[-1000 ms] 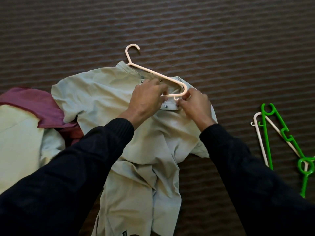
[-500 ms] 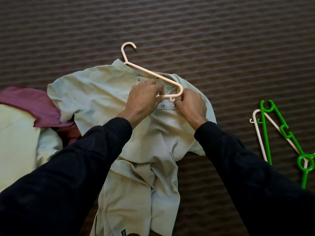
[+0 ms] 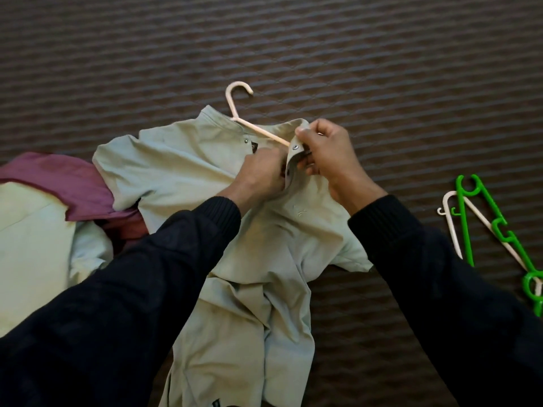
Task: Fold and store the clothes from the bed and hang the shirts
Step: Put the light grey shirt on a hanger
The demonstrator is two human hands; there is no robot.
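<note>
Your right hand (image 3: pixel 329 155) is curled and pinching the buttoned collar flap of the pale grey-green cotton polo shirt (image 3: pixel 235 230), lifting that placket edge up off the garment with thumb and fingers on either side of it. Your left hand (image 3: pixel 261 174) is also curled, gripping the shirt fabric just beside the placket, its knuckles touching the flap that the right hand holds. The shirt lies rumpled on the dark brown striped bedcover (image 3: pixel 382 69), collar away from you and hem toward you, so its long axis runs from the far side to the near edge. The pale pink plastic hanger (image 3: pixel 249 124) is threaded into the neck opening; its hook sticks out beyond the collar, pointing away from you, and its visible arm slants down to the right until it disappears behind the lifted flap. To your left, a maroon garment (image 3: pixel 58 180) lies over a cream one (image 3: pixel 32 245). To your right, well apart from the shirt, a green plastic hanger (image 3: pixel 496 221) lies crossed over a white one (image 3: pixel 452 227).
</note>
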